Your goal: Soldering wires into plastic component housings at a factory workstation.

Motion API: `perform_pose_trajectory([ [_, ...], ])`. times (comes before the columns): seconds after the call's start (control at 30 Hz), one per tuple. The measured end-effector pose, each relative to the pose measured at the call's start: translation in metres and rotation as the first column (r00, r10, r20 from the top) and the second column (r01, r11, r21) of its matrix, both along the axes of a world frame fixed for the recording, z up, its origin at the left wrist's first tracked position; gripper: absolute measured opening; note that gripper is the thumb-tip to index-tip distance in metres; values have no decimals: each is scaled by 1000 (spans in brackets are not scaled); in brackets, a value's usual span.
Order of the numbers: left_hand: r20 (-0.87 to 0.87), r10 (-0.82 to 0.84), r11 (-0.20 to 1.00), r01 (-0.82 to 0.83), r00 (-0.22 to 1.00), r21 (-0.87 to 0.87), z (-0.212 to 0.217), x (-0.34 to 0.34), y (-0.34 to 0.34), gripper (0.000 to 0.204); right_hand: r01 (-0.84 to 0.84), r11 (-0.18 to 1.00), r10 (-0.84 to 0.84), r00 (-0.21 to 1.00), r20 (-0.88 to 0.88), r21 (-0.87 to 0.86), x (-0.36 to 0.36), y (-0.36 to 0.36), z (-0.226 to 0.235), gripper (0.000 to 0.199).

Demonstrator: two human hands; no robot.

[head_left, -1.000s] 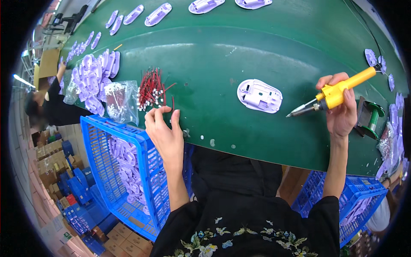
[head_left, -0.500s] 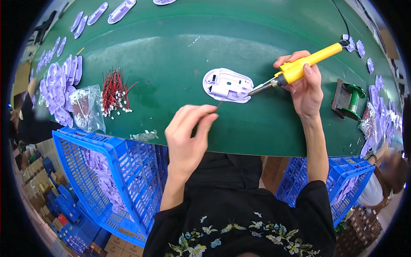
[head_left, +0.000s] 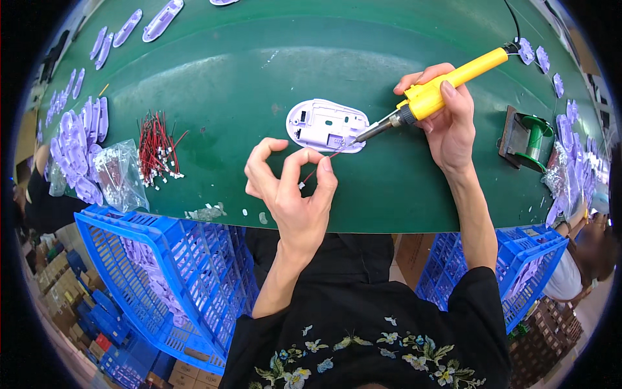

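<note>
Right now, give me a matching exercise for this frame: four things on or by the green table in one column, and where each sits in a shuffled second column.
Things:
1. soldering iron
2. red wire
3. white plastic shell
4. green solder spool

Places:
A. on the table, right of the right hand
B. pinched in the left hand
C. gripped in the right hand
D. lying on the table under the iron's tip

Pairs: 1-C, 2-B, 3-D, 4-A

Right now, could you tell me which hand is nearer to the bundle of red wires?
Left. The left hand sits just right of the bundle of red wires; the right hand is farther right, beyond the white shell.
</note>
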State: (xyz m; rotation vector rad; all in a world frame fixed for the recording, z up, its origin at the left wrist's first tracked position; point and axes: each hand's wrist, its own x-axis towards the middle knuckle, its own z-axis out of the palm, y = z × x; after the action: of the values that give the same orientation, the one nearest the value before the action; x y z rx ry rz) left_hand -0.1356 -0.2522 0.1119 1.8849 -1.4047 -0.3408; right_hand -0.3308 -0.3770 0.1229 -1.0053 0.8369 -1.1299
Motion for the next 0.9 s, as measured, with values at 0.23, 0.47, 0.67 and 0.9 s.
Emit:
perform_pose_trajectory([
  [0.23,12,16,1000,-17,1000,26,3,0,-2,13,-9,1000,9,1000,-24,-8,-1,1,0,28],
  [0.47,37,13,999,-15,999,52,4,0,-4,13,-2,1000,1,996,-91,-11,2,1,1,27],
  [0.67,-26,10,1000,-9,1000,26,3,2,-3,12,9,1000,-10,997,-81,-12,1,1,2,27],
  [0.9,-34,-8,1000,9,999,19,5,3,-1,11,25,1000,-25,996,-89,-5,2,2,2,26],
])
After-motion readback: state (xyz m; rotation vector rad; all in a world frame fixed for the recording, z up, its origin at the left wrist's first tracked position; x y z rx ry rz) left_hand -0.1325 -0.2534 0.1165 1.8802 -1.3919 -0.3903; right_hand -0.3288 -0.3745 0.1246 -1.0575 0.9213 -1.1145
